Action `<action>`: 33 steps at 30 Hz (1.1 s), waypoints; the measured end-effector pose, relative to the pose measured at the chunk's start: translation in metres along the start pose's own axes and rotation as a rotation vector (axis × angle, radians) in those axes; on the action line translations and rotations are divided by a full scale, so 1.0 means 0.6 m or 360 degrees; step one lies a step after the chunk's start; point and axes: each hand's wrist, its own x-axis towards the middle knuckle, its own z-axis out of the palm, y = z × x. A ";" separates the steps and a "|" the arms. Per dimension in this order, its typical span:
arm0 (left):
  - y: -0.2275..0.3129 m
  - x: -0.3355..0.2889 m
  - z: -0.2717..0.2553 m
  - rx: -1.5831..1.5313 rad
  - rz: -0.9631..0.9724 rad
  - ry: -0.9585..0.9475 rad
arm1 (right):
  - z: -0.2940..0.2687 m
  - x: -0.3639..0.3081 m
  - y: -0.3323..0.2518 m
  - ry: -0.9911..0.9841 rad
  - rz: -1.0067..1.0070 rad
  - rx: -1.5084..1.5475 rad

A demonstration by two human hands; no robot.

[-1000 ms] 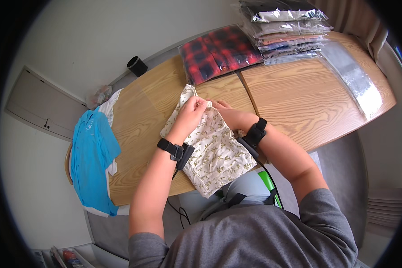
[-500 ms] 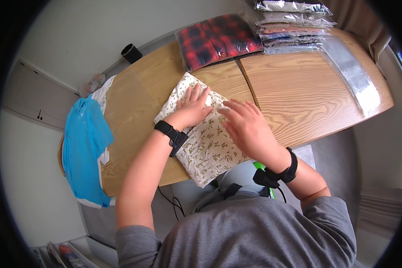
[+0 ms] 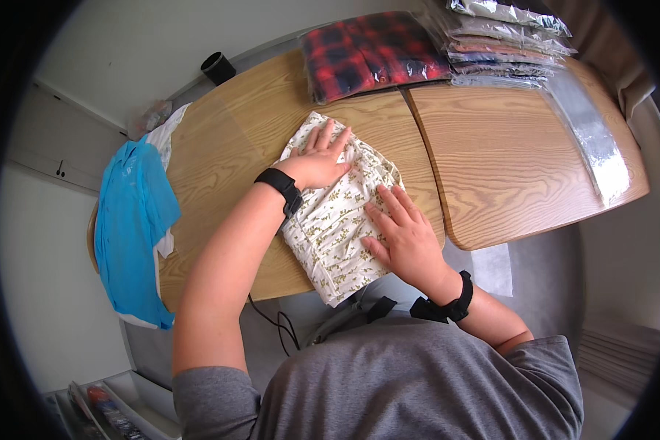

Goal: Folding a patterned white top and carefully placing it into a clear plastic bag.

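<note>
Inspector: Starting from the left, what are you observing?

Me: A blue shirt (image 3: 136,213) is draping at the left end of the table (image 3: 231,169). My left hand (image 3: 317,163) is resting palm down, fingers spread, on the upper part of a folded floral cloth (image 3: 337,227).

Inspector: Where is it lying, and how is it handling?

Me: It is lying at the table's near edge, its lower end overhanging toward my lap. I am judging it light, limp, readily creasing, hardly slippery or fragile.

Inspector: And your right hand (image 3: 407,238)?

Me: It is lying on the cloth's right side, gripping nothing, apart from the left. For lifting, I am favouring both side edges, fingers supporting underneath; a single corner would probably be loosening the folds.
</note>
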 end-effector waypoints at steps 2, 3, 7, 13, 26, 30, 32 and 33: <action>-0.004 -0.005 0.004 -0.0016 0.0030 0.0014 | 0.003 0.000 -0.002 0.0024 -0.0012 0.0031; -0.006 -0.009 0.006 -0.0037 0.0034 0.0021 | 0.001 0.000 -0.002 0.0022 -0.0017 0.0026; -0.013 -0.033 0.015 -0.0208 0.0029 -0.0043 | -0.028 0.000 0.022 -0.0148 -0.0093 0.0043; -0.051 -0.093 0.023 -0.0734 0.0216 0.0102 | -0.072 -0.027 0.012 0.0014 0.0050 -0.0224; 0.033 -0.318 0.153 0.0134 0.0841 0.0571 | -0.036 -0.165 -0.016 -0.0337 0.1394 0.2652; 0.046 -0.301 0.235 0.0262 0.0692 0.0931 | -0.025 -0.146 -0.023 -0.0317 0.1606 0.3129; 0.049 -0.289 0.255 0.0200 0.0623 0.1206 | -0.022 -0.146 -0.025 -0.0314 0.1566 0.3052; 0.047 -0.288 0.259 0.0185 0.0615 0.1219 | -0.022 -0.145 -0.030 -0.0308 0.1523 0.2997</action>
